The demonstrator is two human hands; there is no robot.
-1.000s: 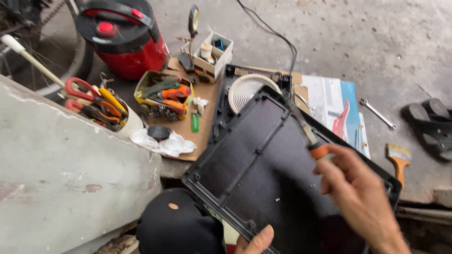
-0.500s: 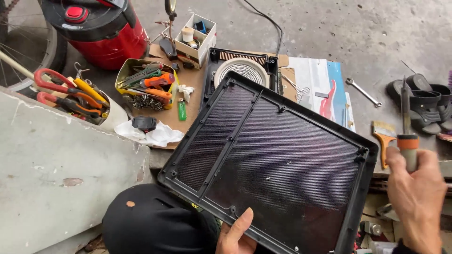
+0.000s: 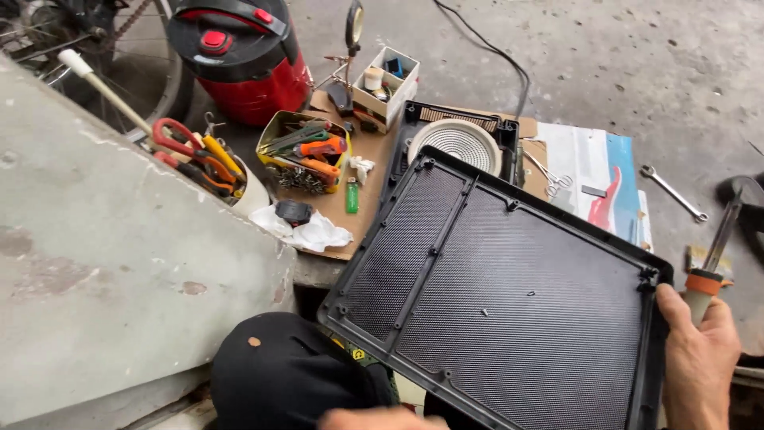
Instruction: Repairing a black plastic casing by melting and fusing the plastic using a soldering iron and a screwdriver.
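Observation:
A large black plastic panel (image 3: pixel 509 295) with a ribbed, meshed inner face fills the lower middle of the head view, tilted up toward me. My right hand (image 3: pixel 699 358) grips the panel's right edge while also holding a screwdriver (image 3: pixel 712 255) with an orange-banded handle, its blade pointing up. My left hand (image 3: pixel 374 418) shows only as fingertips at the bottom edge, beneath the panel's lower side. A black cap (image 3: pixel 286 374) sits just left of it.
Behind the panel lies a black appliance base with a white round coil (image 3: pixel 454 143). On cardboard (image 3: pixel 358 199) sit a tin of tools (image 3: pixel 302 151), a green lighter (image 3: pixel 352 195), a white rag (image 3: pixel 310 231) and a small parts box (image 3: pixel 386 84). A red vacuum (image 3: pixel 239 56), a spanner (image 3: pixel 672 191) and a grey slab (image 3: pixel 111 271) stand around.
The panel has swung closer and larger toward the camera. My right hand, with the screwdriver, moved from off the panel onto its right edge. My left hand slid lower, nearly out of view.

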